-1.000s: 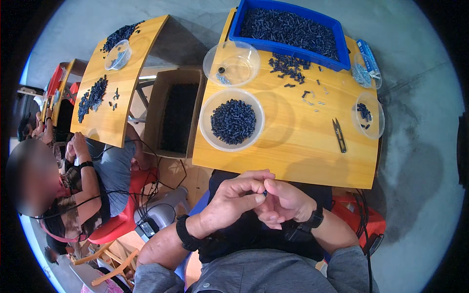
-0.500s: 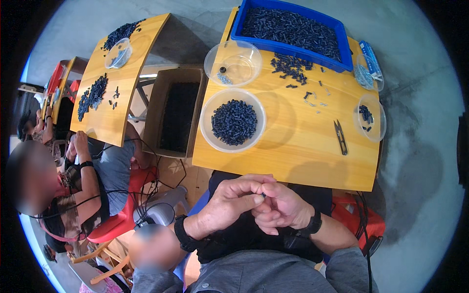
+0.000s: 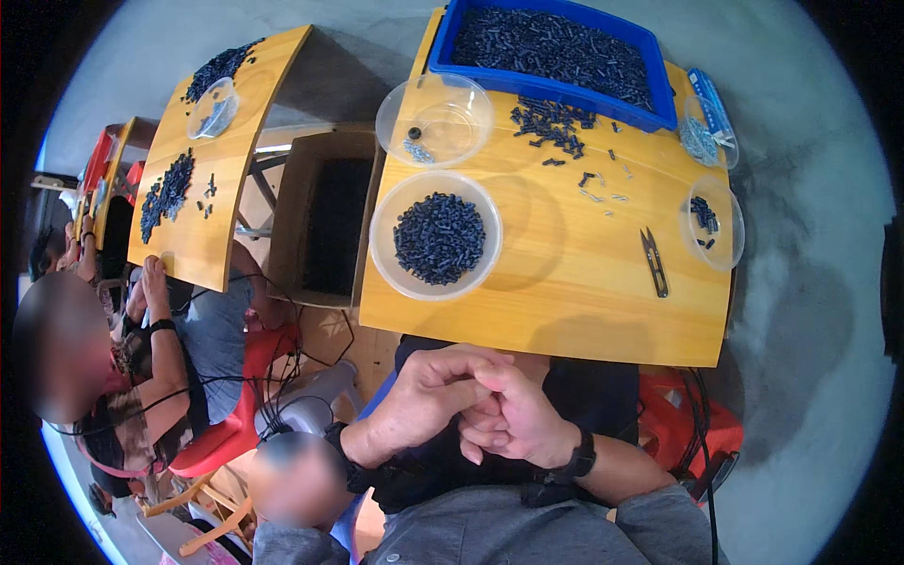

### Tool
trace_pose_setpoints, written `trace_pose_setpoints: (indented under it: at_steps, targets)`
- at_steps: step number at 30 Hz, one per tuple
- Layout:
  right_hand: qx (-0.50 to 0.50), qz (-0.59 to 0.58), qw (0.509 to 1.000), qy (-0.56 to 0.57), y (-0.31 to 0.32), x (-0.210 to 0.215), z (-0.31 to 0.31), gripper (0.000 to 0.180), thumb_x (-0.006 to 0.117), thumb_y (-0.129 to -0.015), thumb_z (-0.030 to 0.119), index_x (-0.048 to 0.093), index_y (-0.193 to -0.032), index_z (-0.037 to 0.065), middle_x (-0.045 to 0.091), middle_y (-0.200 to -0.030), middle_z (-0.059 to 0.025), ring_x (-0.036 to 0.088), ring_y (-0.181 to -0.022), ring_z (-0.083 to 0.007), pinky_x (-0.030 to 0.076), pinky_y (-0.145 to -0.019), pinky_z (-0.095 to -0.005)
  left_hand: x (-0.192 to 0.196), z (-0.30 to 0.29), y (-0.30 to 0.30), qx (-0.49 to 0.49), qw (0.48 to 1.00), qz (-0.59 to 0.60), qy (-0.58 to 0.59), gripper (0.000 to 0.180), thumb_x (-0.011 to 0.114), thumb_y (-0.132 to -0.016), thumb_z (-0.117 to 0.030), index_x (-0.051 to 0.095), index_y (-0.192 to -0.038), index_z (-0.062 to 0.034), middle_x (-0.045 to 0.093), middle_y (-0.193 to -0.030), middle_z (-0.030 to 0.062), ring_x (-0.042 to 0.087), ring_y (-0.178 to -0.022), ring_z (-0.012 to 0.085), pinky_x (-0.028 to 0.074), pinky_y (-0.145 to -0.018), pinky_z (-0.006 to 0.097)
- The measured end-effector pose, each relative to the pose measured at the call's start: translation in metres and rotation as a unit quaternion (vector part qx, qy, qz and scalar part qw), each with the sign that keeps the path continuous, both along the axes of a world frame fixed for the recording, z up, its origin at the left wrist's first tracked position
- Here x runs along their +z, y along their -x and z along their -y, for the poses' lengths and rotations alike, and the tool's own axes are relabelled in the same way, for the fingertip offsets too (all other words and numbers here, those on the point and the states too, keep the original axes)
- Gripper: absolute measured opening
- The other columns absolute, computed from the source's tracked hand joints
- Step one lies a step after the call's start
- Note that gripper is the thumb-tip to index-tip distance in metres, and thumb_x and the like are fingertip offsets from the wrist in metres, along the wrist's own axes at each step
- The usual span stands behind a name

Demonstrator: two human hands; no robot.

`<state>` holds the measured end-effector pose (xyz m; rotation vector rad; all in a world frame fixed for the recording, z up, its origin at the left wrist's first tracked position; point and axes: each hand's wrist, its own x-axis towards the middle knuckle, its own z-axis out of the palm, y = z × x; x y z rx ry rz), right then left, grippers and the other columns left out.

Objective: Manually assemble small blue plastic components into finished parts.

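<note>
Head view: dark parts [image 3: 439, 237] lay split among bowl [image 3: 381, 240], tray [image 3: 565, 98] and counter [image 3: 527, 311]

From where I stood, the two hands met just short of the counter's near edge. The left hand [image 3: 428, 400] had its fingers bent inward; the right hand [image 3: 532, 419] touched its fingertips, its own outer fingers curled. I could not tell how tightly either was closed, or whether a part sat between them, since the fingers hid it.

At eleven o'clock from the hands, the bowl held a good heap of dark parts, which I took for the finished share, though I saw nothing to prove it. A loose pile [image 3: 556, 127] lay near half past twelve, and past it the tray held far more, so much seemed left. Black snips [image 3: 654, 266] lay at two o'clock, untouched.
</note>
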<state>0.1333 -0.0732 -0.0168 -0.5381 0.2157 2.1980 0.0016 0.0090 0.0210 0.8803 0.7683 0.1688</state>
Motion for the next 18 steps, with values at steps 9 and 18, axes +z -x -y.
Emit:
trace_pose_setpoints:
  at_steps: [9, 18]
  targets:
    - [0.047, -0.014, 0.998, -0.04, -0.02, 0.005, -0.02, 0.079, 0.016, -0.083, 0.078, 0.048, -0.064, 0.007, 0.037, -0.047, 0.0004, 0.042, -0.037, -0.0145, 0.054, -0.049, -0.0401, -0.009, 0.0, 0.003, 0.08, 0.996, 0.018, 0.037, 0.022, 0.051, -0.09, 0.001, 0.058, -0.11, 0.0072, 0.065, -0.08, 0.0108, 0.063, -0.069, 0.0143, 0.053, -0.066, 0.028]
    - [0.055, 0.121, 0.99, -0.034, -0.022, -0.003, -0.007, 0.059, 0.033, -0.094, 0.058, 0.05, -0.074, 0.005, 0.038, -0.049, 0.0001, 0.043, -0.037, -0.0133, 0.052, -0.044, -0.0352, 0.0, 0.003, -0.003, 0.059, 0.996, 0.059, 0.041, 0.012, 0.053, -0.087, 0.003, 0.063, -0.091, 0.0076, 0.064, -0.084, 0.0118, 0.063, -0.07, 0.0156, 0.052, -0.07, 0.029]
